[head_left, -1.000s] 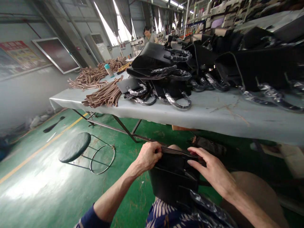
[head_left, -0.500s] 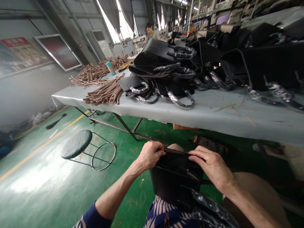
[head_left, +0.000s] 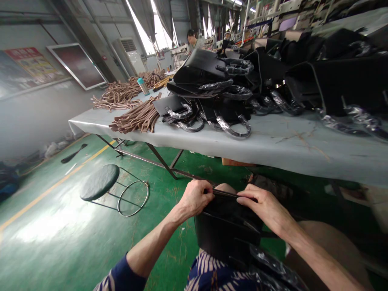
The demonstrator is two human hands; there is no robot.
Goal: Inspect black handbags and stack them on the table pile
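Note:
A black handbag [head_left: 226, 230] lies across my lap, its plastic-wrapped handles [head_left: 273, 262] toward my body at the lower right. My left hand [head_left: 197, 197] pinches the bag's far edge on the left, thumb and fingers pressed together. At the right part of that same edge, my right hand [head_left: 263, 202] is closed in a pinch too. Between the two hands the thin layered edge runs nearly straight. Dark material hides the inside of the bag.
A covered table [head_left: 266, 157] stands ahead, bearing piled black handbags [head_left: 209, 70], brown straps [head_left: 138, 115] and a teal-capped bottle [head_left: 143, 86]. A round stool [head_left: 101, 182] is on the green floor at left. Another person [head_left: 194, 40] sits far back.
My right hand has shifted slightly left along the bag's edge, closer to my left hand. Both hands keep pinching the edge. The view has moved a little.

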